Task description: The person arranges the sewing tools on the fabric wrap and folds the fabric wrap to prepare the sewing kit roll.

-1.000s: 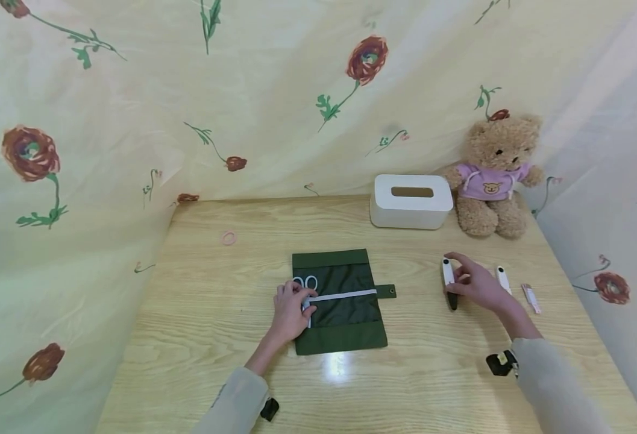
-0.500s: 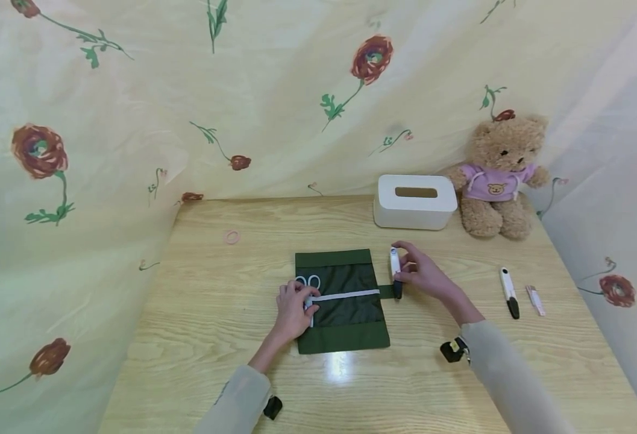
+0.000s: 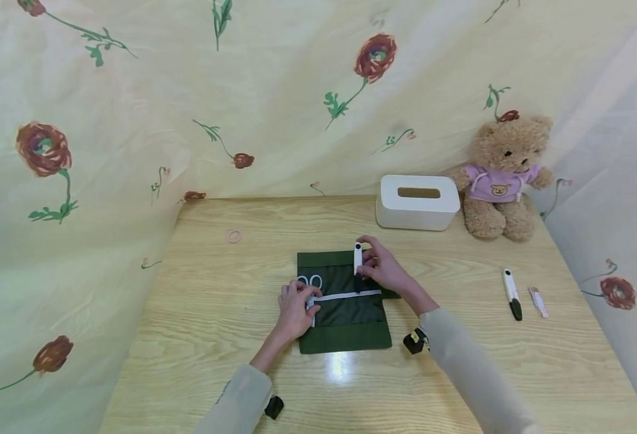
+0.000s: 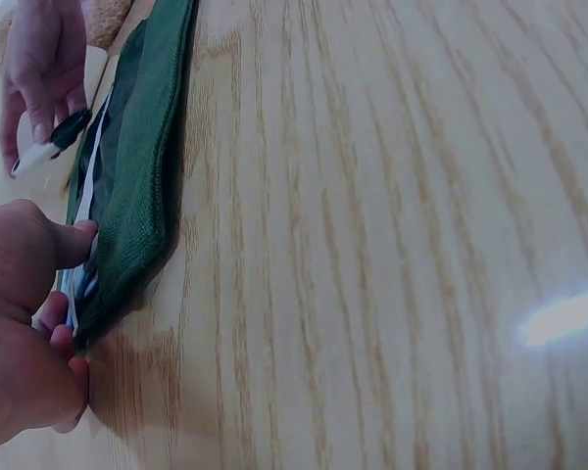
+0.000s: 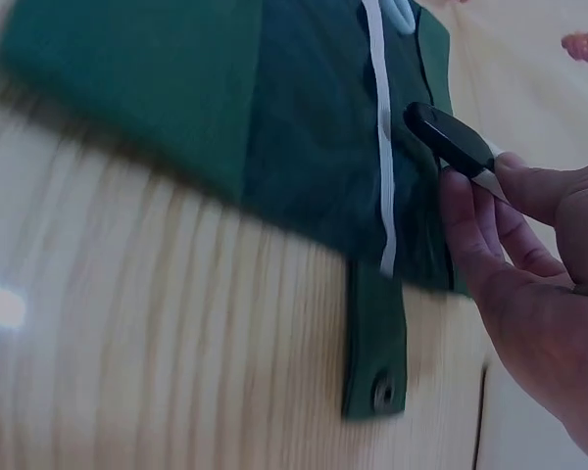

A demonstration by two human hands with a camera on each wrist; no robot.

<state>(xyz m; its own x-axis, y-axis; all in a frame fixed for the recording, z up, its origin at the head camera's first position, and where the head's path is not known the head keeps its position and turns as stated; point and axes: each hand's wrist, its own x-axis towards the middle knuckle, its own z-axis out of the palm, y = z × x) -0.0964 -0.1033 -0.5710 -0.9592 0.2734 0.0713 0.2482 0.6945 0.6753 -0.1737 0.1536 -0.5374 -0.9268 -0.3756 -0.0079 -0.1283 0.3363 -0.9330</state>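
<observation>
A dark green fabric roll point(image 3: 345, 339) lies spread on the table, a white elastic band point(image 3: 348, 295) running across it. Scissors with pale ring handles point(image 3: 316, 276) lie at its left side, tucked under the band. My left hand point(image 3: 294, 308) holds them there, thumb and fingers bent over them. My right hand point(image 3: 385, 269) pinches a slim white tool with a black end point(image 3: 358, 259) above the roll. Its black end points toward the band, as the right wrist view shows with the black end point(image 5: 451, 137) beyond my thumb and fingers.
On the right lie a second white-and-black tool point(image 3: 512, 294) and a small pale pink-and-white clipper-like item point(image 3: 538, 302). A white tissue box point(image 3: 417, 216) and a teddy bear point(image 3: 499, 181) stand at the back. A pink ring point(image 3: 229, 236) lies at the back left.
My right hand has carried the white-and-black tool left from the table's right side to over the roll. My left hand stays on the scissors.
</observation>
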